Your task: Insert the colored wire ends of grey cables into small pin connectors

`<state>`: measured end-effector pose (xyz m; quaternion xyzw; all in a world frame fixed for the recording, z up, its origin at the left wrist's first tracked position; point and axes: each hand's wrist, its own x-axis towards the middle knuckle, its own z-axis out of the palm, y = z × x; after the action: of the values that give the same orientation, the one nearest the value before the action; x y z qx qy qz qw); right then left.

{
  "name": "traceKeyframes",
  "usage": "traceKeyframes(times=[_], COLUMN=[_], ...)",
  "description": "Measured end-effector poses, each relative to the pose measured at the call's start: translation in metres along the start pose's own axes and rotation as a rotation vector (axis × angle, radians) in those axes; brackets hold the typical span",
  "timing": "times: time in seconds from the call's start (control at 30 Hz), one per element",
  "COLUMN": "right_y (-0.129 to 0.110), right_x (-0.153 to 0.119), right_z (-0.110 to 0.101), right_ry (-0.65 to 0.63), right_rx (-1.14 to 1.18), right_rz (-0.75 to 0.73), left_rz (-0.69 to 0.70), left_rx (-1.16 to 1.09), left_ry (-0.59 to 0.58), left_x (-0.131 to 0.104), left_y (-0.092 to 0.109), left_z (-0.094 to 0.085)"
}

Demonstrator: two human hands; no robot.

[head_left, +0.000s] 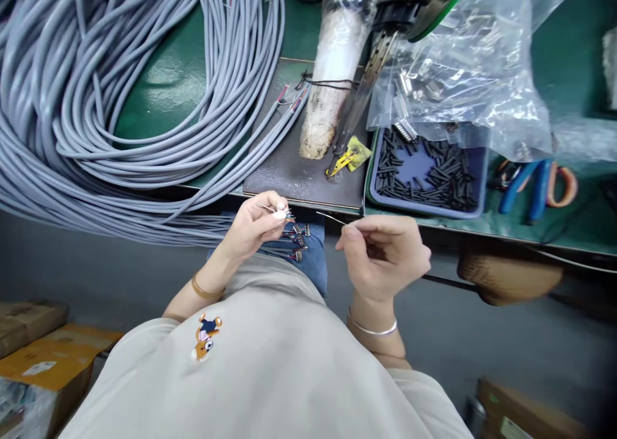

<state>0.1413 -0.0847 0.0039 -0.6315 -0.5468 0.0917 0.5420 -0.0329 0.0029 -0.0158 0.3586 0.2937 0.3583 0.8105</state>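
Observation:
My left hand (260, 223) is closed in a pinch, gripping the end of a grey cable; small coloured wire tips (290, 216) stick out past the thumb. A thin pale strand also shows above the fingers, and the fingers hide the rest of the cable end. To the right, my right hand (385, 252) pinches a thin silvery wire (330, 218), whose free tip points left toward my left hand without touching it. Below my left hand, several cable ends with small metal connectors (299, 254) lie across my blue-jeaned lap.
Thick loops of grey cable (120, 150) cover the bench's left side. A white wrapped stand (328, 98) and a slotted metal rod (361, 98) rise from a dark board (289, 175). A blue tray (429, 204) of black sleeves, connector bags (506, 92) and blue-handled pliers (537, 191) lie right.

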Motion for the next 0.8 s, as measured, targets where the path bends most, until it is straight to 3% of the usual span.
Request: traceKeyframes(times=[0.17, 0.43, 0.63, 0.8], right_y=[0.0, 0.001, 0.004, 0.004], right_x=[0.003, 0.005, 0.004, 0.004], right_z=[0.003, 0.009, 0.013, 0.016], right_ry=[-0.047, -0.077, -0.047, -0.093], right_rx=[0.047, 0.133, 0.18, 0.127], right_rz=[0.074, 0.089, 0.002, -0.125], left_rz=[0.026, 0.057, 0.066, 0.079], left_rx=[0.067, 0.122, 0.113, 0.097], left_ry=[0.107, 0.155, 0.177, 0.194], left_x=[0.001, 0.003, 0.004, 0.005], left_y=[0.0, -0.007, -0.006, -0.006], left_z=[0.016, 0.021, 0.023, 0.024])
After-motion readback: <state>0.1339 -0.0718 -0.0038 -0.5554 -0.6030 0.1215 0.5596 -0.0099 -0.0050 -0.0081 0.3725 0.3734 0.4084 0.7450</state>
